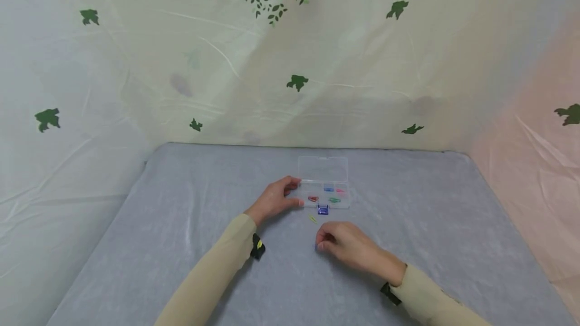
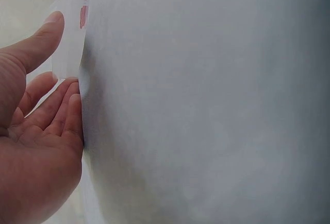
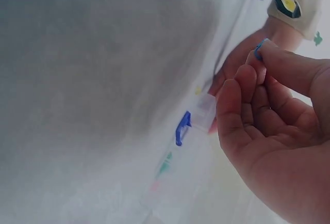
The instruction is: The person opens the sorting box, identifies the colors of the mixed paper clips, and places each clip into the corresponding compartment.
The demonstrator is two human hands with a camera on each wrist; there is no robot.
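A clear plastic box [image 1: 324,205] with compartments lies on the grey cloth, its transparent lid [image 1: 322,169] raised at the back. Inside are red [image 1: 313,198], green [image 1: 335,200], blue [image 1: 328,189] and pink [image 1: 341,190] paper clips in separate compartments. A dark blue clasp [image 1: 322,210] sits at the front edge. My left hand [image 1: 277,197] holds the box's left end between thumb and fingers. Closer to me, my right hand [image 1: 346,244] pinches a small blue paper clip [image 3: 259,50] between thumb and fingertip, mostly hidden by them. A yellow paper clip [image 1: 313,219] lies just before the box.
Grey cloth [image 1: 430,215] covers the table. Pale curtains with green leaf prints [image 1: 297,82] hang behind and at both sides. Black straps [image 1: 258,246] are at the sleeve cuffs.
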